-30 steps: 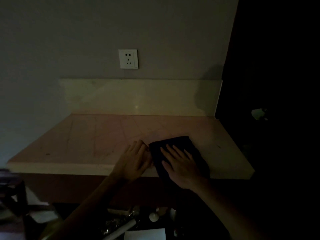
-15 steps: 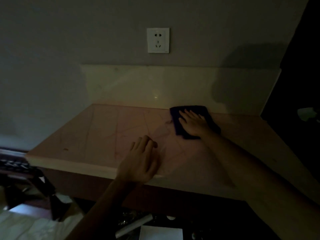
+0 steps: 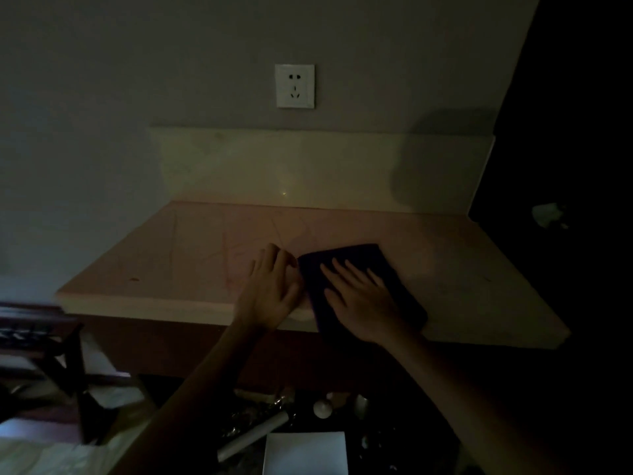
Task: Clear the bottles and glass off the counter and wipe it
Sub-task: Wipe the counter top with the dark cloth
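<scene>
A dark cloth (image 3: pixel 356 279) lies at the counter's (image 3: pixel 178 255) front edge, right of centre, pressed flat under the right hand (image 3: pixel 363 296), fingers spread. The left hand (image 3: pixel 274 289) rests open just beside it, apparently empty. Bare surface stretches toward both side edges.

Pale counter (image 3: pixel 462 269) is seen against a wall, with a low backsplash (image 3: pixel 308 166) behind. A dark cloth (image 3: pixel 356 265) is laid flat near the front edge, partly overhanging it. Right hand (image 3: pixel 363 299) is pressed flat on the cloth; left hand (image 3: pixel 274 289) is rested on the counter just beside it.
</scene>
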The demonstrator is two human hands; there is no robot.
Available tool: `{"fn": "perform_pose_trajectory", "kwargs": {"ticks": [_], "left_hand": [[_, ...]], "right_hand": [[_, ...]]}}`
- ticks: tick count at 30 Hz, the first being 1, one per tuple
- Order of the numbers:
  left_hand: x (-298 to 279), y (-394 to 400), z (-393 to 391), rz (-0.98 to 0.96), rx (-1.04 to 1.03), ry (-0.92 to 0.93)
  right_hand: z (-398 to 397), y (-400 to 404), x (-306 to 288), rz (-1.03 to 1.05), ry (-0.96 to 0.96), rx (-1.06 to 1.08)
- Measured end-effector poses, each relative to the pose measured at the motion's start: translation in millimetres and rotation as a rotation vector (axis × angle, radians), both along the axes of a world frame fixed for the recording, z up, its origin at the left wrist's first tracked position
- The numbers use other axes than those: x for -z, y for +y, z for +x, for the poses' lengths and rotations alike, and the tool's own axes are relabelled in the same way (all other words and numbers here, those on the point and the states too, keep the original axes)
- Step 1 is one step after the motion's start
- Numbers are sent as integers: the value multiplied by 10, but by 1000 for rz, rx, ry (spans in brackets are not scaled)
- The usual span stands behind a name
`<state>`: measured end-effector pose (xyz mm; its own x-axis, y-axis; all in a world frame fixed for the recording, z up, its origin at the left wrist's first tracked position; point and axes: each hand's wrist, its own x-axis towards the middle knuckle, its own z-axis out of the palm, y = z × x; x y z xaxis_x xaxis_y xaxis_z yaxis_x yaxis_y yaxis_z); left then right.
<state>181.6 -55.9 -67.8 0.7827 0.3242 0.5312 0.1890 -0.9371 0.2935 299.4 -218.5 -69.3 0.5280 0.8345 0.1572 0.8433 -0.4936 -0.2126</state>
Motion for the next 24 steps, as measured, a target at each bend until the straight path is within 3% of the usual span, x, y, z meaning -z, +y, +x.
{"fn": "perform_pose_trajectory", "kwargs": {"ticks": [3, 9, 18, 24], "left_hand": [[-6, 24, -48, -5, 0, 20], [44, 384, -232, 271, -51, 125], [87, 441, -214, 311, -88, 136], [60, 409, -218, 287, -104, 175]], "right_hand": [[-201, -145, 10, 4, -35, 10], [253, 413, -71, -99, 57, 20], [1294, 1933, -124, -131, 69, 90], [1086, 1809, -121, -125, 56, 86]]}}
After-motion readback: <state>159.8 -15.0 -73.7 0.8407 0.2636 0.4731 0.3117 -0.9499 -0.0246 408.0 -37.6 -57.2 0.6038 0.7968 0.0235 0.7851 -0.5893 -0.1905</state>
